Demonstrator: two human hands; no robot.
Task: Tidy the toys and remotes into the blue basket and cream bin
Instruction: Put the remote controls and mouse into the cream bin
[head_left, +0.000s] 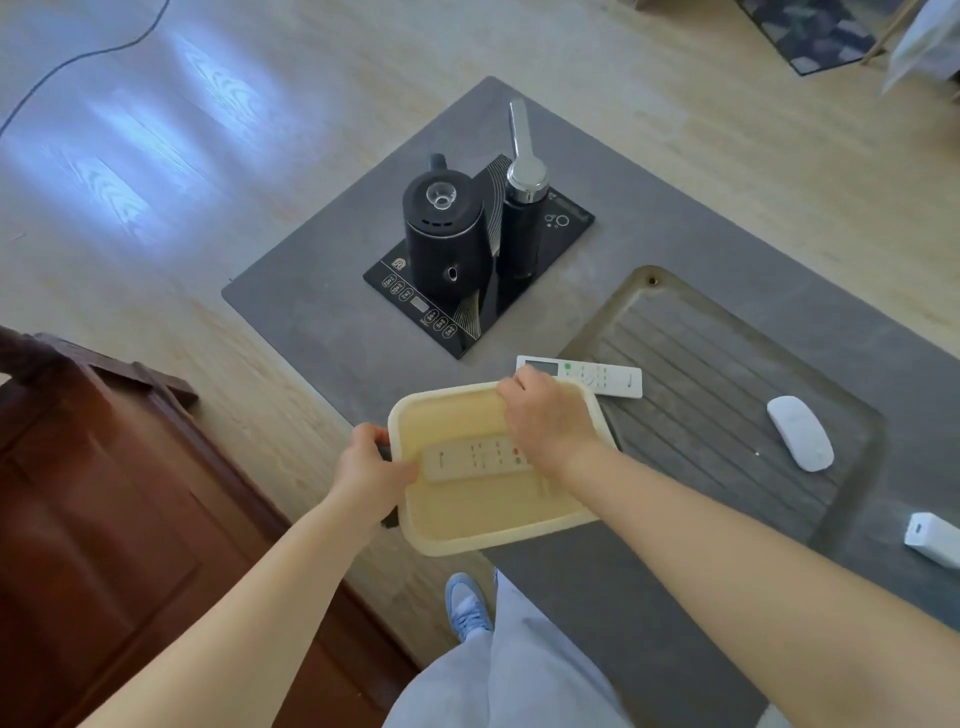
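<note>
The cream bin (467, 540) sits at the near left edge of the grey table, overhanging it slightly. My left hand (371, 467) grips its left rim, thumb inside. My right hand (545, 415) curls over the far rim of the bin. Inside the bin lies a white remote (467, 460) with an orange button. A second white remote (605, 376) with a small screen lies on the table just beyond the bin, touching my right fingertips or nearly so. A white mouse (800, 432) rests on the ribbed tray area to the right. The blue basket is not in view.
A black kettle (447, 234) and a black flask with a chrome spout (522, 208) stand on a black induction base (415, 304) at the table's far end. A white box (935, 538) lies at the right edge. A dark wooden chair (104, 467) stands at left.
</note>
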